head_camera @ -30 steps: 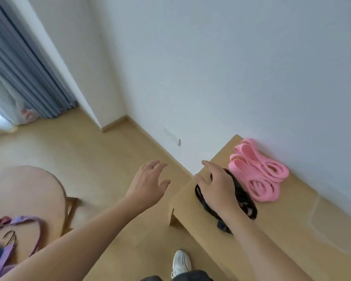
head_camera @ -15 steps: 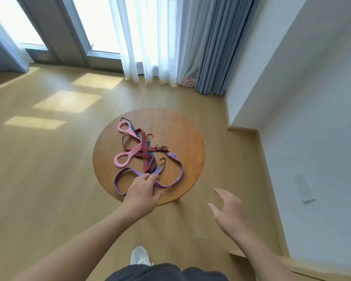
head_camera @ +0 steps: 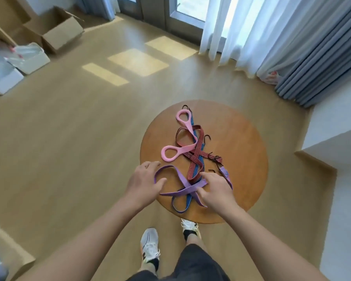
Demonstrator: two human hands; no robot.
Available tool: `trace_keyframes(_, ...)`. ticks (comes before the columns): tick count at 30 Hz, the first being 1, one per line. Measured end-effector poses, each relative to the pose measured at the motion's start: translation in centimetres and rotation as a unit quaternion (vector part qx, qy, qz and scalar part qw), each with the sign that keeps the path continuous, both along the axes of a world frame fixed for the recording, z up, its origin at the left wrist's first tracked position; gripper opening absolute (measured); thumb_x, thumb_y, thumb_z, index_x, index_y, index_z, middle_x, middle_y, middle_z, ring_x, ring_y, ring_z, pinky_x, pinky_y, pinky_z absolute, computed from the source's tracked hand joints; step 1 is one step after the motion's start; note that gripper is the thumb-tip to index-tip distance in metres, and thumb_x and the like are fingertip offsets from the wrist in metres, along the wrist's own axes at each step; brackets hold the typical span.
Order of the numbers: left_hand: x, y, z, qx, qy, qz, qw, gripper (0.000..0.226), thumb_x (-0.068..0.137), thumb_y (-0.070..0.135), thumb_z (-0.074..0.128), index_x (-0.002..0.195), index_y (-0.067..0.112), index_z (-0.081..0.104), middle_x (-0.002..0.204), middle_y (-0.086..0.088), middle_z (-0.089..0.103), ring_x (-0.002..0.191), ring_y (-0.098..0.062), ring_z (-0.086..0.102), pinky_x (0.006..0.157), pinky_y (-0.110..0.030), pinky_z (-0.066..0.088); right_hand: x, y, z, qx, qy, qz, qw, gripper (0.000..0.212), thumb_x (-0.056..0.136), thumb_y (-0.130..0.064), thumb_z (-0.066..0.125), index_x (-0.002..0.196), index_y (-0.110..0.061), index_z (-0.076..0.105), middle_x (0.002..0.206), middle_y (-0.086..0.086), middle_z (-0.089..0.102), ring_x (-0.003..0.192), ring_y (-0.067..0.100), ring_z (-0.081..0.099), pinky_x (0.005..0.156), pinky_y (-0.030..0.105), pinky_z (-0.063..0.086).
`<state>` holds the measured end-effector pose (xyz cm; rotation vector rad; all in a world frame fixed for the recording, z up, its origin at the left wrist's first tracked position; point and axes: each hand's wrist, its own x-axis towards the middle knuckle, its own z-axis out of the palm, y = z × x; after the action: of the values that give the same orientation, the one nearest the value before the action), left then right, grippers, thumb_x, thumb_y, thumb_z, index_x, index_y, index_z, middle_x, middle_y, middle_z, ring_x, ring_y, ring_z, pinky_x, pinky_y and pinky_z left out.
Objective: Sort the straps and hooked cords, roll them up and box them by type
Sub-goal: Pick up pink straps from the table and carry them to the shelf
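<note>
Purple strap (head_camera: 182, 186), pink strap (head_camera: 183, 136), red and blue hooked cords (head_camera: 197, 157) lie tangled together.

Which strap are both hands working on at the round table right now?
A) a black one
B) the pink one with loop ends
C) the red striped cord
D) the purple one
D: the left hand and the right hand both touch the purple strap at the near side of the round table, while the pink strap lies untouched farther away.

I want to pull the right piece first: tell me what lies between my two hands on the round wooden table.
In the head view, the flat purple strap crosses between the left hand and right hand, lying on the round wooden table.
</note>
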<state>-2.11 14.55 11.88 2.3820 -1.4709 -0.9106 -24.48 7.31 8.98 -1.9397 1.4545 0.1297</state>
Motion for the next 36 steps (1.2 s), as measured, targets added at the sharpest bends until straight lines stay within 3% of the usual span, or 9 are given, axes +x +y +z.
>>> trace_keyframes(10, -1.2, -1.5, -3.1, 0.082, 0.022, 0.134, 0.987, 0.058, 0.094, 0.041, 0.068, 0.146, 0.023, 0.05, 0.144, 0.003, 0.052, 0.133, -0.018, 0.046, 0.106, -0.028, 0.037, 7.7, -13.3, -9.4, 0.066, 0.081, 0.181, 0.978, 0.082, 0.093, -0.031, 0.065, 0.158, -0.023, 0.016, 0.168, -0.001, 0.002, 0.134, 0.034, 0.047, 0.1, 0.044, 0.045)
trace_keyframes(13, -1.6, -1.5, -4.0, 0.107, 0.027, 0.152, 0.982, 0.058, 0.093, 0.04, 0.069, 0.145, 0.023, 0.051, 0.143, 0.003, 0.052, 0.133, -0.018, 0.045, 0.106, -0.027, 0.036, 8.2, -14.7, -11.6, 0.06, 0.084, 0.175, 0.979, 0.079, 0.09, -0.025, 0.067, 0.155, -0.019, 0.021, 0.165, 0.003, 0.016, 0.134, 0.034, 0.047, 0.102, 0.045, 0.045)
trace_keyframes(16, -1.9, -1.6, -4.4, 0.114, 0.031, 0.171, 0.978, 0.056, 0.093, 0.039, 0.069, 0.144, 0.024, 0.052, 0.141, 0.004, 0.052, 0.132, -0.017, 0.045, 0.103, -0.024, 0.033, 7.8, -15.1, -13.3, 0.03, 0.082, 0.164, 0.983, 0.051, 0.088, -0.016, 0.063, 0.134, -0.014, 0.042, 0.137, 0.009, 0.042, 0.117, 0.037, 0.056, 0.087, 0.045, 0.05)
trace_keyframes(20, -2.0, -2.4, -4.3, 0.121, 0.031, 0.175, 0.977, 0.054, 0.094, 0.038, 0.069, 0.143, 0.024, 0.053, 0.142, 0.004, 0.053, 0.132, -0.017, 0.046, 0.103, -0.024, 0.033, 7.5, -15.6, -13.1, 0.003, 0.066, 0.136, 0.989, 0.017, 0.091, -0.014, 0.058, 0.107, -0.014, 0.064, 0.109, 0.009, 0.053, 0.102, 0.035, 0.059, 0.081, 0.039, 0.046)
trace_keyframes(26, -1.5, -5.8, -2.2, 0.111, 0.036, 0.156, 0.981, 0.053, 0.094, 0.037, 0.069, 0.143, 0.024, 0.054, 0.142, 0.001, 0.055, 0.132, -0.02, 0.048, 0.105, -0.027, 0.036, 8.8, -16.4, -7.5, -0.021, -0.171, 0.051, 0.984, 0.01, 0.085, -0.01, 0.071, 0.093, -0.015, 0.074, 0.095, 0.001, 0.068, 0.083, 0.02, 0.063, 0.075, 0.03, 0.046)
trace_keyframes(29, -1.5, -8.6, -0.3, 0.083, 0.055, 0.163, 0.982, 0.053, 0.092, 0.038, 0.072, 0.142, 0.025, 0.057, 0.145, 0.001, 0.054, 0.133, -0.018, 0.049, 0.105, -0.026, 0.037, 9.3, -17.7, -1.5, -0.018, -0.288, -0.042, 0.957, 0.007, 0.083, -0.013, 0.078, 0.086, -0.017, 0.073, 0.085, -0.011, 0.071, 0.071, 0.006, 0.062, 0.069, 0.01, 0.044)
trace_keyframes(31, -1.4, -10.5, 1.1, 0.057, 0.077, 0.164, 0.982, 0.06, 0.09, 0.04, 0.075, 0.144, 0.025, 0.055, 0.148, 0.002, 0.053, 0.136, -0.016, 0.048, 0.106, -0.024, 0.035, 9.5, -18.4, 2.3, 0.017, -0.335, -0.082, 0.938, 0.01, 0.082, -0.012, 0.078, 0.083, -0.021, 0.072, 0.08, -0.015, 0.072, 0.072, 0.004, 0.067, 0.071, 0.017, 0.051)
trace_keyframes(33, -1.6, -12.3, 3.0, 0.012, 0.103, 0.15, 0.983, 0.068, 0.087, 0.039, 0.078, 0.148, 0.026, 0.051, 0.153, 0.005, 0.048, 0.141, -0.013, 0.043, 0.109, -0.021, 0.031, 9.0, -18.7, 6.0, 0.064, -0.371, -0.102, 0.921, 0.013, 0.083, -0.01, 0.078, 0.082, -0.022, 0.072, 0.077, -0.004, 0.074, 0.072, 0.012, 0.07, 0.07, 0.032, 0.057)
trace_keyframes(36, -2.0, -14.8, 5.6, -0.059, 0.142, 0.111, 0.982, 0.062, 0.086, 0.039, 0.079, 0.144, 0.035, 0.054, 0.147, 0.012, 0.055, 0.134, -0.007, 0.048, 0.107, -0.023, 0.037, 7.9, -18.6, 10.9, 0.144, -0.445, -0.152, 0.871, 0.01, 0.085, -0.004, 0.077, 0.091, -0.005, 0.069, 0.077, 0.015, 0.073, 0.062, 0.023, 0.067, 0.058, 0.035, 0.054)
